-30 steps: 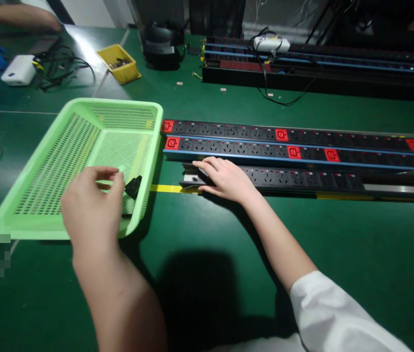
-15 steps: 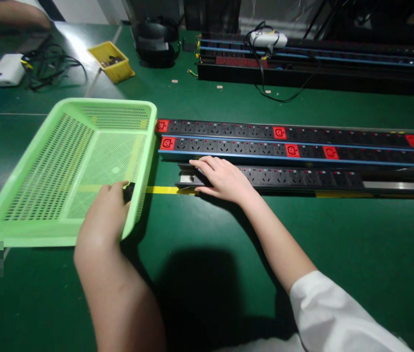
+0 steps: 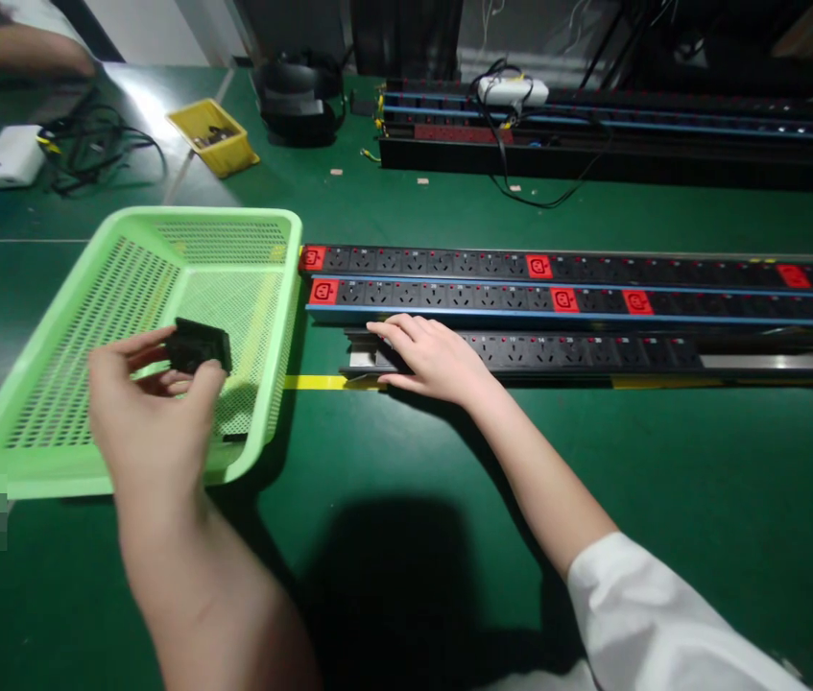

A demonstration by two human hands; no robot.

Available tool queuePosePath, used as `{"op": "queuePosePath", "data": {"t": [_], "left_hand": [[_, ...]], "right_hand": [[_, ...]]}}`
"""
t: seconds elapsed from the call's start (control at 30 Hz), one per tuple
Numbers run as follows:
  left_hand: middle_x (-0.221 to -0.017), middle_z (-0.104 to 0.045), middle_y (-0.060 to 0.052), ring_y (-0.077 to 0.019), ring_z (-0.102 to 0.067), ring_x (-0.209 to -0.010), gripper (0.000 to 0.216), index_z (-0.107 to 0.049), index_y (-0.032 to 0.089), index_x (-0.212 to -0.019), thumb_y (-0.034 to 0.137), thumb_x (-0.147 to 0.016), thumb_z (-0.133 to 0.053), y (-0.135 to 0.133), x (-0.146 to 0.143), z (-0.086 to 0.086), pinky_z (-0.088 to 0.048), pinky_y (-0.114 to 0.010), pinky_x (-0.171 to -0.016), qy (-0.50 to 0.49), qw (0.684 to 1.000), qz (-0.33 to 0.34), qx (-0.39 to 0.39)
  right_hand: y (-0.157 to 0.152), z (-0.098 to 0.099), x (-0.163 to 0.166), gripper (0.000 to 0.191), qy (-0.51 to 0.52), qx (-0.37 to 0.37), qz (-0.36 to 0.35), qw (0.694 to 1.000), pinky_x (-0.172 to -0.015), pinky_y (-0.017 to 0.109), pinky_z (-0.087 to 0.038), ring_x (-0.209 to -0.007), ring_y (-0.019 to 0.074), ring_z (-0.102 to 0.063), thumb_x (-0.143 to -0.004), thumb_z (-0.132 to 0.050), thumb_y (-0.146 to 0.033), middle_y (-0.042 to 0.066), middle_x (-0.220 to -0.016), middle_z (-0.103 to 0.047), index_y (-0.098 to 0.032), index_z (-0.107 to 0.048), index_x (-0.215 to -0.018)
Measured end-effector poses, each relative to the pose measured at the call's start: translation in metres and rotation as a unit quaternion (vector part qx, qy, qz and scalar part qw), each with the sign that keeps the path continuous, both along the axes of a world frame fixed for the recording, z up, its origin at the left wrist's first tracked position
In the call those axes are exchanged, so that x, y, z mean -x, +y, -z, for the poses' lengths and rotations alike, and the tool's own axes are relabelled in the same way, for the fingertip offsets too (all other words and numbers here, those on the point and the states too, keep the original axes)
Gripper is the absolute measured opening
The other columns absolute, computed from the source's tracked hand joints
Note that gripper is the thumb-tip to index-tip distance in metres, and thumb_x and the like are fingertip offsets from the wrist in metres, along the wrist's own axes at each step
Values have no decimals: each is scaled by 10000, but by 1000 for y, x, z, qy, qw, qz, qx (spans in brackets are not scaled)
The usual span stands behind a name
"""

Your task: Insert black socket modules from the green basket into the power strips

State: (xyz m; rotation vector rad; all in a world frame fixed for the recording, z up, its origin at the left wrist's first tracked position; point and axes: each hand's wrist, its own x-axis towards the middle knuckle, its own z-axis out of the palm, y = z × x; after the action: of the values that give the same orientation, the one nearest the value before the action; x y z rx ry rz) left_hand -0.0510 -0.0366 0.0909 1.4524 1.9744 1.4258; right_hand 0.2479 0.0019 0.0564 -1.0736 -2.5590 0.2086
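Note:
My left hand [image 3: 154, 403] pinches a small black plastic socket module [image 3: 199, 347] between thumb and fingers, above the light green mesh basket [image 3: 280, 384]. Inside that basket, near its front right corner, lies another dark piece [image 3: 234, 438], partly hidden. My right hand [image 3: 439, 360] rests with outstretched fingers over the left end of the nearest power strip [image 3: 585, 352], a metal channel fitted with a row of black sockets. Bare metal shows at the channel's left tip and along its right part. My palm hides some of the sockets.
Two longer power strips [image 3: 442, 296] with red sockets lie just behind. Further back are more strips [image 3: 593, 154] with a white adapter [image 3: 513, 91] and cables on top, a yellow bin [image 3: 215, 139] of small parts and a black round holder [image 3: 299, 101]. Another person's arm [image 3: 17, 50] shows upper left.
My left hand has lifted from the basket's right side and moved left, bringing the black module into clear view. My right hand stays on the strip. The view has tilted slightly.

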Motion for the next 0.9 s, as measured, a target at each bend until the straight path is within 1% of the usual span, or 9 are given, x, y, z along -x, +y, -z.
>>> {"op": "queuePosePath", "data": {"t": [0.07,0.1,0.2,0.3,0.4,0.5,0.57,0.73,0.9], "left_hand": [[-1151,-658,-60,-132,-585,-826,555,-657,208,-1177,152,-632,-743,3,-14,-7,-495,-268,-721,-81,995,-20,-54],[-1148,-664,-59,-145,-607,-878,540,-677,202,-1157,139,-623,-730,4,-21,-11,-506,-265,-730,-134,989,-4,-68],[-1048,-670,-47,-152,-634,-898,507,-715,189,-1132,126,-629,-720,1,-42,-22,-531,-256,-746,-269,958,83,-49],[-931,-658,-15,-136,-639,-860,543,-722,213,-1114,80,-590,-768,-4,-58,-27,-546,-245,-823,-322,936,138,-23],[-959,-676,-21,-154,-663,-913,566,-714,228,-1123,62,-584,-762,-4,-69,-23,-554,-257,-897,-394,900,187,-14],[-1013,-697,-50,-166,-678,-903,515,-716,216,-1125,106,-622,-696,0,-78,-12,-569,-286,-892,-466,857,218,33],[-1067,-707,-72,-188,-684,-903,451,-711,231,-1095,155,-655,-646,4,-82,-5,-584,-317,-842,-473,847,231,70],[-1146,-711,-127,-233,-684,-913,244,-681,227,-955,313,-769,-549,9,-91,5,-568,-345,-699,-427,861,254,112],[-1092,-711,-123,-176,-655,-809,245,-616,205,-959,403,-845,-528,17,-96,17,-508,-276,-605,-486,845,197,103]], "right_hand": [[0,0,0,647,4,2,-1,1000,-924,468,-516,-1168,315,-578,-951,-634,-421,172,-1366,-558,-165,-382,-1489],[0,0,0,648,6,3,-1,1000,-925,469,-515,-1167,313,-579,-950,-635,-422,170,-1362,-559,-172,-380,-1491],[0,1,0,647,6,1,0,1000,-925,466,-514,-1167,309,-580,-950,-636,-423,165,-1357,-561,-180,-377,-1491],[0,1,0,646,3,-3,0,1000,-925,459,-515,-1172,310,-576,-950,-633,-424,165,-1358,-563,-167,-381,-1486],[0,1,0,647,1,-6,-1,1000,-926,453,-514,-1170,310,-574,-949,-635,-424,167,-1357,-564,-155,-387,-1482],[0,0,0,645,2,-5,1,1000,-922,453,-512,-1162,308,-579,-944,-643,-419,163,-1344,-571,-172,-389,-1483],[1,1,1,648,4,-4,3,1000,-920,455,-512,-1156,308,-582,-939,-650,-418,162,-1345,-572,-178,-390,-1482],[1,2,1,643,8,-1,2,1000,-925,459,-510,-1161,309,-581,-938,-650,-419,166,-1360,-566,-178,-395,-1476],[0,1,1,649,2,-4,-1,1000,-940,452,-508,-1177,311,-577,-936,-653,-418,166,-1363,-565,-153,-400,-1470]]}}
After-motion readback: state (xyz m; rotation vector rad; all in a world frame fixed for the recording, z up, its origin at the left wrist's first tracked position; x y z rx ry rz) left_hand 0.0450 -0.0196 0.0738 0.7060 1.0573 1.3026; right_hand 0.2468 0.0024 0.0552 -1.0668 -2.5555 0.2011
